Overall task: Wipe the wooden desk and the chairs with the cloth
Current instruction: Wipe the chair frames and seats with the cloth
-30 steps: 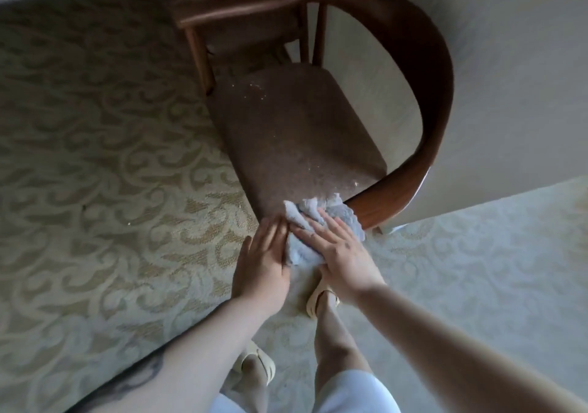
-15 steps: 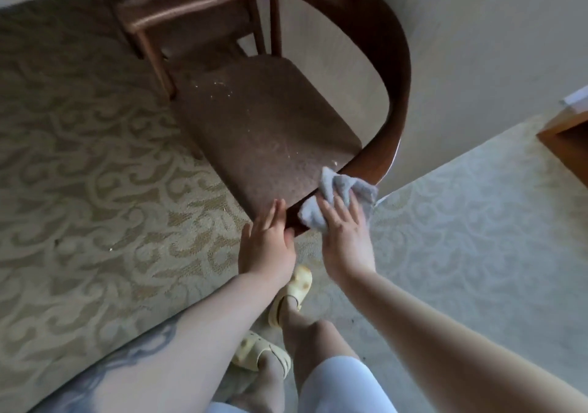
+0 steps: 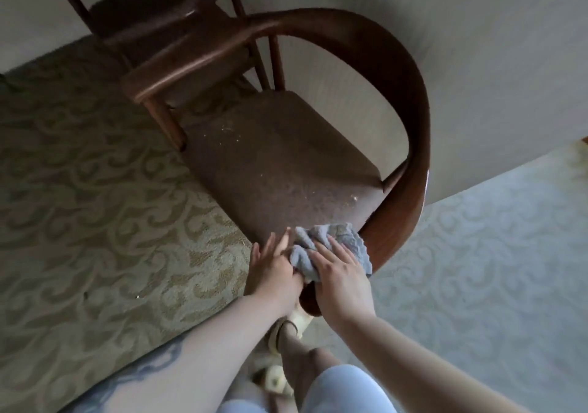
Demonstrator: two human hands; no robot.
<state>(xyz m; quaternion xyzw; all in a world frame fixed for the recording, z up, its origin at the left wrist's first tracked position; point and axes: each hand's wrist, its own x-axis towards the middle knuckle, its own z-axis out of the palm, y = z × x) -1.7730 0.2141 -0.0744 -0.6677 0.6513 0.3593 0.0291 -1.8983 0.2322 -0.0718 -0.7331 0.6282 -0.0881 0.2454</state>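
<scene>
Running off the top left of the frame is a second chair (image 3: pixel 140 15), half cut away. Lying flat-fingered at lower centre, the left hand (image 3: pixel 275 269) is touching the near chair (image 3: pixel 286 171)'s seat edge, while the right hand (image 3: pixel 339 277) is pressing the crumpled cloth (image 3: pixel 327 247) with straight fingers onto the armrest end, hiding the cloth's lower part; its long axis is unclear.

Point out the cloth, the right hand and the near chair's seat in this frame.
cloth (image 3: pixel 331 247), head view, on its bunched grey middle above the fingers.
right hand (image 3: pixel 342 280), head view, on the back of the hand.
seat (image 3: pixel 280 164), head view, on the bare brown middle of the cushion.
</scene>
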